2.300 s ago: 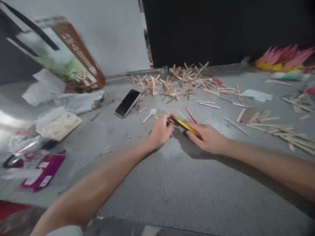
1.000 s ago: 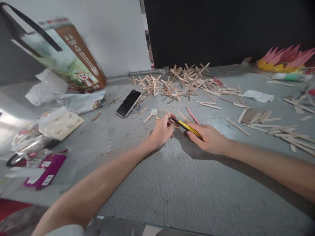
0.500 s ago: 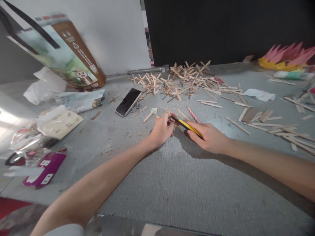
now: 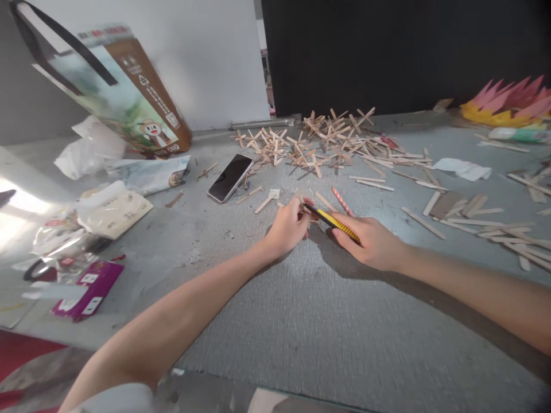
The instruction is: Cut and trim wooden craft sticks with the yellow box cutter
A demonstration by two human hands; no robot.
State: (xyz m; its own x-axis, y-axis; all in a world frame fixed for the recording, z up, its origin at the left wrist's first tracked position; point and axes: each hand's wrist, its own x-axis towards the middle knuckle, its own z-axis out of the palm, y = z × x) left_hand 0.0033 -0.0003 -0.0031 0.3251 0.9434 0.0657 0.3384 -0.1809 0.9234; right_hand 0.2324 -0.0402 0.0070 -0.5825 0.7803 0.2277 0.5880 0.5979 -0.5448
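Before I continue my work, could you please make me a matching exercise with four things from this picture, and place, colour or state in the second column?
Things:
1. yellow-and-black tool
2. phone
3. spiky ornament
4. striped stick

Descriptions:
A. pink and yellow
B. lying close beyond the right hand
C. face up, dark on top
D. held in the right hand

Right pairs: 1-D, 2-C, 3-A, 4-B

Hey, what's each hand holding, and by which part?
Right hand: a yellow-and-black tool, by its rear half. Left hand: apparently a thin wooden stick; where it's pinched is hidden.
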